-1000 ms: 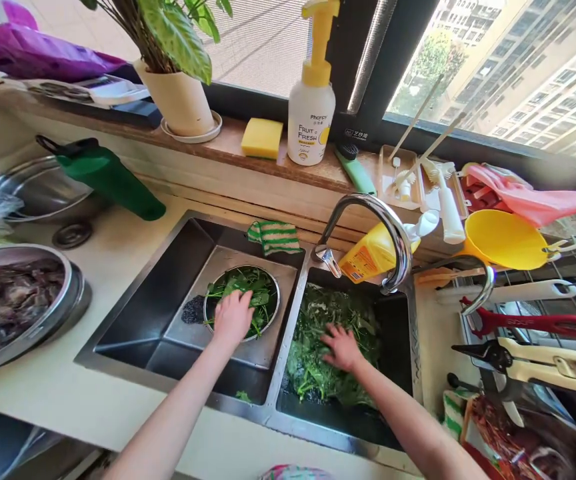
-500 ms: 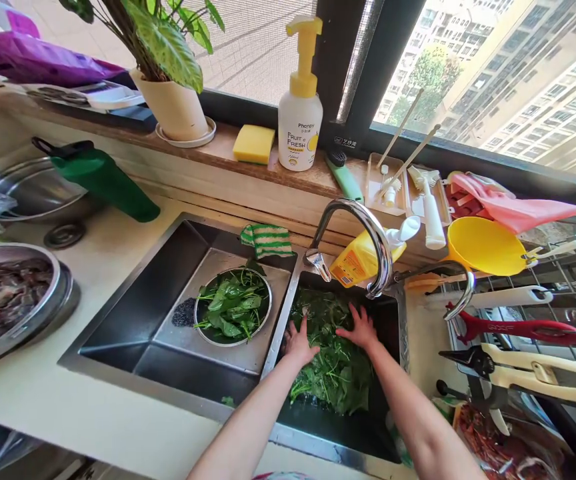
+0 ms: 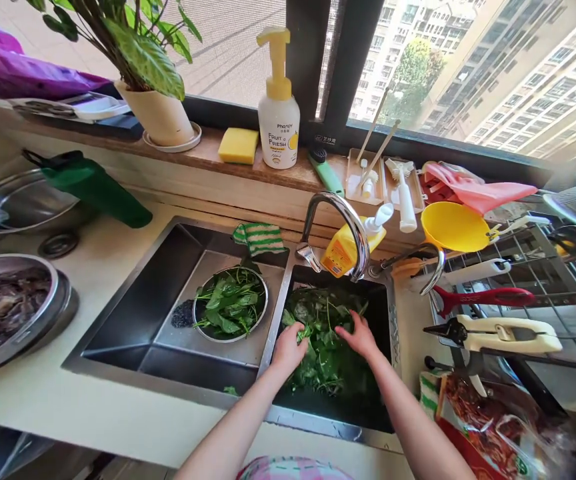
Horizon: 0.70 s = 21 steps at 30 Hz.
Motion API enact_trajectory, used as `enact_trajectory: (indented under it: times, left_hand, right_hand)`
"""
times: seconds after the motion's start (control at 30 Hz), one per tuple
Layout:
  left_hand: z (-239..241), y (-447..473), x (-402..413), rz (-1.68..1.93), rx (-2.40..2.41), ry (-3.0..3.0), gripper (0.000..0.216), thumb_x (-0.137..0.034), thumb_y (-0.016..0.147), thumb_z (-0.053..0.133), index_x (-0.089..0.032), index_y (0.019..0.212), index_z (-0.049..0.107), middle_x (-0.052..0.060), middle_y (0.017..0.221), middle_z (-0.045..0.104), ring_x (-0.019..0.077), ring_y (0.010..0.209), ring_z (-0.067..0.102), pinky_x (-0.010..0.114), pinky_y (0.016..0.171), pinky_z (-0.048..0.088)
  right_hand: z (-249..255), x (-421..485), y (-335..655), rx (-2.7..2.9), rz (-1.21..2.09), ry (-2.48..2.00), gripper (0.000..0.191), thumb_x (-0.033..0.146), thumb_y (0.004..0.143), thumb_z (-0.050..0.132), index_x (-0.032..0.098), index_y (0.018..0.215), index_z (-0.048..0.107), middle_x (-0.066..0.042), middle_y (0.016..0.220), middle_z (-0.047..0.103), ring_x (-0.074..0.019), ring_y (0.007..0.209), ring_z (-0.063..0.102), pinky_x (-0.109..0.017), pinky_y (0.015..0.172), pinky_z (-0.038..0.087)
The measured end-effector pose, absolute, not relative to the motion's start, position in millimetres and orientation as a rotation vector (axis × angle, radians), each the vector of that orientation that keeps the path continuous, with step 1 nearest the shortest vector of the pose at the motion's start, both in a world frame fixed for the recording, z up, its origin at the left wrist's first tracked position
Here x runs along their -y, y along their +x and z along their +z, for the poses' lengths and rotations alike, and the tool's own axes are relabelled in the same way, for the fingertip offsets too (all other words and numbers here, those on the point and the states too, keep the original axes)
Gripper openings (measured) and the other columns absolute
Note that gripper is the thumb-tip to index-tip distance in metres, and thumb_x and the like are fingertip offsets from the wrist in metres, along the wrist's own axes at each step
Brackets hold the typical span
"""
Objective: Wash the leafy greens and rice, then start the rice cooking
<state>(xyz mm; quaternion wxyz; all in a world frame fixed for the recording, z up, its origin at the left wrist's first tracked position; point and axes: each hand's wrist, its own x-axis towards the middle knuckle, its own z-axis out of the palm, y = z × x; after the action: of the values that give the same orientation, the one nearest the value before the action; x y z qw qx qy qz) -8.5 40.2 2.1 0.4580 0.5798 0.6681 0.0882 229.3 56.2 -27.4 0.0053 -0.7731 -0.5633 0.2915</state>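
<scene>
My left hand (image 3: pixel 289 345) has its fingers curled round some leafy greens (image 3: pixel 321 363) at the left side of the right sink basin (image 3: pixel 378 407). Opposite it, my right hand (image 3: pixel 361 337) touches the greens with thumb and fingers apart, and its fingertips are partly hidden among leaves and water. The greens lie wet in dark water between and below both hands. In the left basin (image 3: pixel 113 333), a round strainer bowl (image 3: pixel 267 303) holds more green leaves (image 3: pixel 231 303).
A curved faucet (image 3: pixel 341 200) arches over the right basin, with a yellow bottle (image 3: pixel 341 250) behind it. A striped cloth (image 3: pixel 259 238) lies at the back rim. Right of the sink are pruning shears (image 3: pixel 508 333) and a wire rack (image 3: pixel 568 267). A metal bowl (image 3: pixel 61 300) stands left.
My left hand has gone from spread fingers to closing on greens. The right hand has drawn its fingers in somewhat. The greens have shifted left, and the view has turned slightly right.
</scene>
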Motion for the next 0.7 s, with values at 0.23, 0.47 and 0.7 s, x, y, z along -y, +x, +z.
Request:
enact_trajectory:
  times: [0.23,0.47,0.7]
  left_hand:
    - [-19.7,13.2,-15.8,-0.31,-1.596,1.358,0.106,-0.018,0.053,0.081,-0.027,0.143,0.027,0.025,0.143,0.036,0.038,0.111,0.059,0.043,0.086,0.046]
    - [-32.2,12.4,-27.7,-0.111,-1.542,1.406,0.023,-0.022,0.081,0.054,-0.02,0.102,0.063,0.006,0.102,0.069,0.0191,0.097,0.064,0.026,0.082,0.045]
    - [-4.8,0.0,-24.5,-0.103,-1.464,1.504,0.051,-0.02,0.079,0.055,-0.015,0.13,0.048,0.015,0.119,0.063,0.0257,0.11,0.059,0.033,0.092,0.043]
  right_hand:
    - [-70.7,6.8,175.2,1.557,1.355,-2.552,0.076,0.02,0.064,0.068,0.016,0.135,0.04,-0.017,0.12,0.059,-0.0278,0.103,0.063,-0.035,0.084,0.047]
    - [-32.4,-42.2,188.0,1.621,1.227,-2.319,0.031,0.028,0.078,0.055,0.02,0.108,0.06,-0.004,0.101,0.07,-0.0199,0.093,0.065,-0.026,0.075,0.048]
    - [-13.2,-59.0,186.6,1.804,0.985,-2.428,0.027,0.018,0.07,0.064,0.021,0.097,0.065,-0.006,0.09,0.07,-0.0223,0.089,0.065,-0.026,0.073,0.046]
